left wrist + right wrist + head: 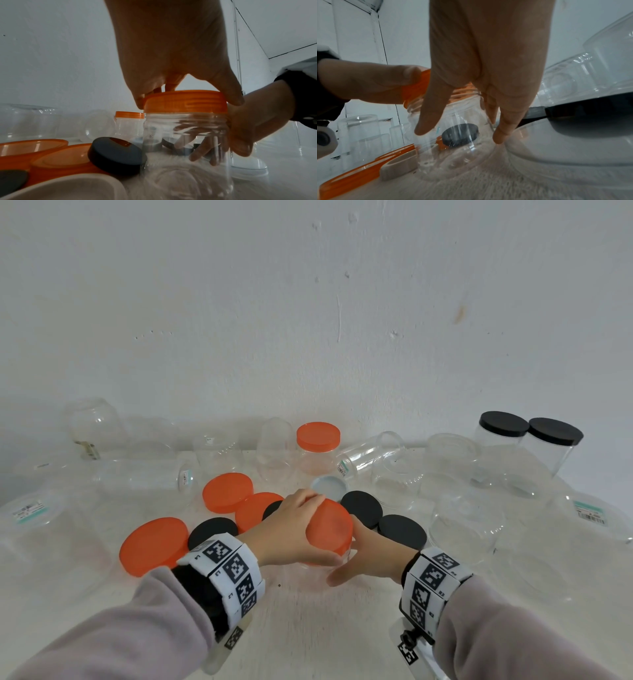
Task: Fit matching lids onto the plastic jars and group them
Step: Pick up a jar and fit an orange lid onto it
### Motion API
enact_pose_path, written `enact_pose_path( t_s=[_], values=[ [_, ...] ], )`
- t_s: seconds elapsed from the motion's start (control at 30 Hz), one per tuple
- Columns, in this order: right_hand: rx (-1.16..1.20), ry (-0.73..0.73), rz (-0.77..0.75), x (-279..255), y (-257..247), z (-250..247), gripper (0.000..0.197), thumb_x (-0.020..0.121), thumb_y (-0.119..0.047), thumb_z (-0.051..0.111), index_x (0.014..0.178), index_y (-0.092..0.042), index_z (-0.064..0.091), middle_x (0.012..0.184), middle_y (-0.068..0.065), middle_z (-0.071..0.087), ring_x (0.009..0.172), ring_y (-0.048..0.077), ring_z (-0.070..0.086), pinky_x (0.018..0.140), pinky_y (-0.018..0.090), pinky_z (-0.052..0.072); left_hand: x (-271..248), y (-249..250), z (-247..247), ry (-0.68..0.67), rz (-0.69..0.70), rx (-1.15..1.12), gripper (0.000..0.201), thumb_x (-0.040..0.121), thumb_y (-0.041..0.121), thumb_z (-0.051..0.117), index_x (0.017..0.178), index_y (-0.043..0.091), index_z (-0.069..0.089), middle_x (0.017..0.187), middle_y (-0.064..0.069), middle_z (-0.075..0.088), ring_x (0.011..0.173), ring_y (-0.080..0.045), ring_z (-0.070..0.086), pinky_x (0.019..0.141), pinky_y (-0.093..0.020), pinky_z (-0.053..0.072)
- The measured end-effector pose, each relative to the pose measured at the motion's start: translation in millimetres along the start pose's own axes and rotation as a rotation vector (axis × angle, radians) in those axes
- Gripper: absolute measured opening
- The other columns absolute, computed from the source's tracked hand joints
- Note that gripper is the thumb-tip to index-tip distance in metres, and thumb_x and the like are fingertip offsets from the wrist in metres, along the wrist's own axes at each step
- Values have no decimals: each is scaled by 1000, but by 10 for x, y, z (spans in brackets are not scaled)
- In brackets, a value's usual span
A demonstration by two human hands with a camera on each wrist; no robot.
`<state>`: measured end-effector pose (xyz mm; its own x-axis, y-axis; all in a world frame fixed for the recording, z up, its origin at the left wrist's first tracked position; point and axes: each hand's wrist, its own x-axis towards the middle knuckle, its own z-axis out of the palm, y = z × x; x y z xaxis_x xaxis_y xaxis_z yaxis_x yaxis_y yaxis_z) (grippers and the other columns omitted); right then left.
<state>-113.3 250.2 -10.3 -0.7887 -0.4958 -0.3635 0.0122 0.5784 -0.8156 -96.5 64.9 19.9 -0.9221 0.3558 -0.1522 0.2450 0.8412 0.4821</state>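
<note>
A clear plastic jar (187, 148) stands upright on the table in front of me, with an orange lid (329, 525) sitting on its mouth. My left hand (298, 529) grips this orange lid (185, 102) from above, fingers on the far rim and thumb on the near side. My right hand (363, 556) wraps round the jar body (450, 142) from the right, thumb in front and fingers (501, 129) behind. Loose orange lids (227, 492) and black lids (361, 507) lie on the table around it.
Several lidless clear jars (452, 463) stand or lie along the back and sides. One jar with an orange lid (318, 446) stands at the back centre; two jars with black lids (527, 440) stand at the back right. A white lid (328, 484) lies behind my hands.
</note>
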Motion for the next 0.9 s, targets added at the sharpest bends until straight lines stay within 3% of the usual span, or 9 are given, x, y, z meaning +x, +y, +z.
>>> enact_pose_path(
  t_s=[0.17, 0.3, 0.4, 0.53, 0.7, 0.73, 0.8, 0.9],
  values=[
    [23, 4, 36, -1, 13, -8, 102, 66, -15, 87, 144, -26, 22, 134, -8, 45, 126, 14, 42, 107, 35, 38, 9, 0, 52, -17, -5, -10, 111, 66, 68, 70, 150, 30, 8, 145, 24, 9, 121, 1, 19, 97, -22, 27],
    [-7, 13, 24, -29, -20, -43, 106, 67, -14, 87, 146, -26, 17, 134, -7, 42, 124, 14, 43, 100, 29, 42, -42, -17, 59, -10, -17, -36, 115, 66, 67, 71, 151, 31, 3, 148, 25, 3, 136, -8, 18, 105, -27, 28],
    [-60, 17, -14, -61, -101, -122, 113, 66, -14, 87, 148, -28, 11, 139, -8, 36, 131, 15, 38, 106, 32, 37, -124, -81, 68, 19, -34, -131, 119, 64, 64, 75, 150, 34, -2, 149, 23, 5, 136, -8, 20, 108, -30, 31],
    [-259, -50, -53, -78, -323, -215, 122, 64, -20, 88, 150, -33, 3, 142, -7, 29, 126, 13, 38, 104, 28, 36, -246, -188, 112, 75, -99, -343, 126, 60, 55, 82, 150, 33, -3, 144, 19, 17, 136, -8, 24, 109, -32, 32],
    [-686, -131, -122, 25, -674, -149, 120, 65, -33, 85, 151, -34, 1, 154, -13, 9, 141, 16, 12, 114, 42, 26, -311, -254, 186, 54, -169, -457, 125, 65, 41, 85, 151, 29, -4, 152, 14, 18, 139, -8, 24, 114, -34, 29],
    [-751, -150, -114, 53, -737, -131, 119, 65, -34, 84, 150, -35, 1, 154, -13, 7, 142, 18, 10, 113, 44, 27, -312, -265, 200, 42, -171, -475, 121, 67, 37, 84, 151, 28, -2, 152, 13, 20, 136, -6, 28, 110, -27, 34],
    [-873, -181, -83, 100, -843, -96, 118, 66, -36, 84, 150, -38, 2, 155, -14, 5, 142, 21, 12, 110, 49, 33, -309, -295, 227, 20, -164, -514, 113, 70, 30, 83, 149, 29, 2, 146, 12, 27, 120, 2, 37, 87, -8, 40],
    [-989, -214, -22, 138, -939, -52, 116, 67, -35, 83, 149, -43, 1, 155, -13, 7, 139, 25, 20, 104, 52, 39, -303, -343, 264, 27, -199, -515, 105, 72, 29, 82, 148, 30, 9, 127, 14, 40, 95, 6, 47, 60, 0, 41]
  ],
)
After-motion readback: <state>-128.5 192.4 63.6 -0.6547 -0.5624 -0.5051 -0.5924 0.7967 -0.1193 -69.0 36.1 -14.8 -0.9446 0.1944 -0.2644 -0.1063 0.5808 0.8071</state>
